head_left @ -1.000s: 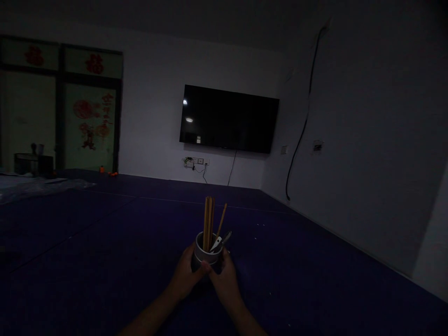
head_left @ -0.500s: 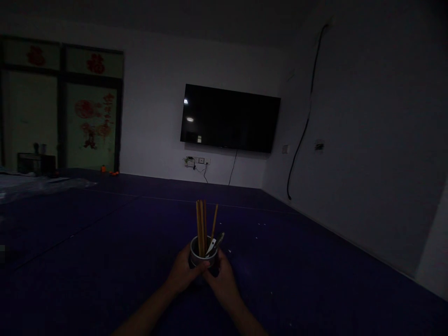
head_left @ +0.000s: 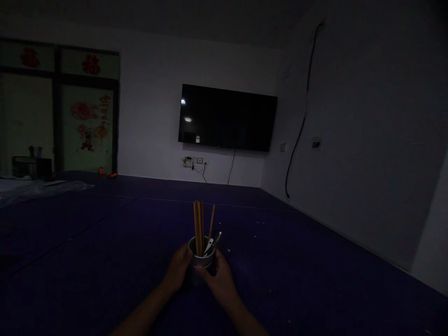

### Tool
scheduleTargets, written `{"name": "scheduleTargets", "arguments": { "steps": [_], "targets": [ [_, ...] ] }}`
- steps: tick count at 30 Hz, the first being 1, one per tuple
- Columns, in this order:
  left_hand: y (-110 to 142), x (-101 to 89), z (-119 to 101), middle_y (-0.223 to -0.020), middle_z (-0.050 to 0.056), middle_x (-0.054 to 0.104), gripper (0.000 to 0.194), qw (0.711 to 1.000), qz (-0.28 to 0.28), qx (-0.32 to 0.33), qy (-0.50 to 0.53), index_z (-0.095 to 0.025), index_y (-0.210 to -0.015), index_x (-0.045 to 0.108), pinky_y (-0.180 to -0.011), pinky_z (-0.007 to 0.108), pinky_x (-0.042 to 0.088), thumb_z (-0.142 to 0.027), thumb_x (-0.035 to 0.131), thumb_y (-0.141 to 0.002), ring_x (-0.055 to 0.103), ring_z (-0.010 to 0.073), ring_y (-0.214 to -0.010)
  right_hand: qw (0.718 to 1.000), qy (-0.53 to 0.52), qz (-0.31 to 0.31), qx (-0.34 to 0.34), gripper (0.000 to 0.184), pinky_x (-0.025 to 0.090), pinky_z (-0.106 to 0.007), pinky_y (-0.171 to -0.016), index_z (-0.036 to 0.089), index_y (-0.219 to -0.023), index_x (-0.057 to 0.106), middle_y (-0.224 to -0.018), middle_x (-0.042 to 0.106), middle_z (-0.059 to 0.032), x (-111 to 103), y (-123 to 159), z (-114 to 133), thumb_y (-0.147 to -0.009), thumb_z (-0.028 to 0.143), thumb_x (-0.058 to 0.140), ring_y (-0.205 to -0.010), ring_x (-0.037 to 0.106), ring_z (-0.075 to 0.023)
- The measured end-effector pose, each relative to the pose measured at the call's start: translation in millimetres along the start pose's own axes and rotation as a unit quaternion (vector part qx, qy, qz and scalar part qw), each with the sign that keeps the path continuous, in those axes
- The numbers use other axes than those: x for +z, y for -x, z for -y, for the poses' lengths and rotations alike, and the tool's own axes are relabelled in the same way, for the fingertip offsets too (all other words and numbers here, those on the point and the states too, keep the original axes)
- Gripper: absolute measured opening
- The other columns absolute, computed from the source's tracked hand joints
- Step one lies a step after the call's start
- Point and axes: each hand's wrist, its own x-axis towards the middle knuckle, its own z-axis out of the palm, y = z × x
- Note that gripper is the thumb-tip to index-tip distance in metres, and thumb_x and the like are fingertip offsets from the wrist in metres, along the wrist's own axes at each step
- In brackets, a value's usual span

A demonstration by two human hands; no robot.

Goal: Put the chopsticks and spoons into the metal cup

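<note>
A grey round utensil holder [head_left: 202,262] stands between my two hands, low in the middle of the view. Several wooden chopsticks [head_left: 198,228] rise from it in a bunch, and a single chopstick [head_left: 212,221] leans to the right. A white handle with a hole [head_left: 209,245] and a shiny metal handle [head_left: 217,239] lean at its right rim. My left hand [head_left: 178,267] curls against the holder's left side. Around its right side wraps my right hand [head_left: 220,277], the thumb across the front. The far fingers of both hands are hidden.
The dark blue surface [head_left: 133,261] carries small white scraps [head_left: 228,250] right of the holder. Clear plastic sheeting [head_left: 45,190] and a dark box [head_left: 33,165] are at the far left. Small orange things [head_left: 112,175] lie near the wall, below a television [head_left: 227,119].
The holder with its chopsticks has shifted slightly left and down between my hands. My left thumb has drawn back from the front to the left side; my right thumb stays across the front.
</note>
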Motion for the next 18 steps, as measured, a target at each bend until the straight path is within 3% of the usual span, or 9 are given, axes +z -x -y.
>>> {"name": "scheduleTargets", "arguments": {
  "steps": [5, 10, 12, 15, 18],
  "targets": [
    [-14.8, -6.2, 2.2, -0.110, 0.011, 0.070, 0.072, 0.997, -0.027, -0.055, 0.055, -0.016, -0.111, 0.063, -0.097, 0.042, 0.044, -0.075, 0.039, -0.078, 0.063, 0.0264, -0.104, 1.000, 0.015, -0.013, 0.007, 0.067, 0.041, -0.043, -0.102, 0.020, -0.125, 0.055, -0.126, 0.060, -0.0108, 1.6, 1.0, 2.3, -0.065, 0.037, 0.078, -0.116, 0.055, -0.0277],
    [-57.6, -13.5, -6.5, -0.087, 0.011, 0.073, 0.075, 0.984, -0.009, -0.141, 0.113, -0.013, -0.095, 0.065, -0.080, 0.039, 0.053, -0.077, 0.031, -0.080, 0.069, 0.0252, -0.086, 0.999, 0.040, -0.025, -0.001, 0.068, 0.041, -0.046, -0.102, 0.022, -0.125, 0.056, -0.126, 0.060, -0.0105, 2.4, 2.1, 3.4, -0.063, 0.037, 0.078, -0.118, 0.054, -0.0295],
    [-72.1, -12.7, -14.5, -0.086, 0.012, 0.073, 0.067, 0.975, 0.003, -0.184, 0.126, -0.014, -0.096, 0.064, -0.074, 0.037, 0.054, -0.074, 0.039, -0.080, 0.070, 0.0237, -0.078, 0.999, 0.045, -0.028, -0.001, 0.067, 0.041, -0.046, -0.102, 0.022, -0.124, 0.056, -0.126, 0.060, -0.0103, 2.1, 2.1, 4.3, -0.063, 0.037, 0.078, -0.118, 0.054, -0.0298],
    [-83.0, -8.7, -25.7, -0.091, 0.011, 0.073, 0.050, 0.964, 0.033, -0.198, 0.171, -0.014, -0.103, 0.061, -0.072, 0.034, 0.055, -0.054, 0.068, -0.073, 0.070, 0.0212, -0.076, 0.999, 0.037, -0.016, 0.000, 0.069, 0.041, -0.046, -0.102, 0.023, -0.127, 0.054, -0.127, 0.060, -0.0095, 1.4, 1.2, 5.5, -0.063, 0.036, 0.078, -0.118, 0.054, -0.0294],
    [-85.7, -4.8, -31.3, -0.089, 0.011, 0.074, 0.052, 0.953, 0.068, -0.212, 0.207, -0.014, -0.106, 0.059, -0.073, 0.033, 0.055, -0.035, 0.080, -0.064, 0.070, 0.0207, -0.078, 1.000, 0.026, 0.001, -0.014, 0.072, 0.042, -0.045, -0.101, 0.023, -0.130, 0.051, -0.126, 0.060, -0.0095, 0.7, -0.8, 5.6, -0.064, 0.035, 0.077, -0.117, 0.055, -0.0287]
  ]
}}
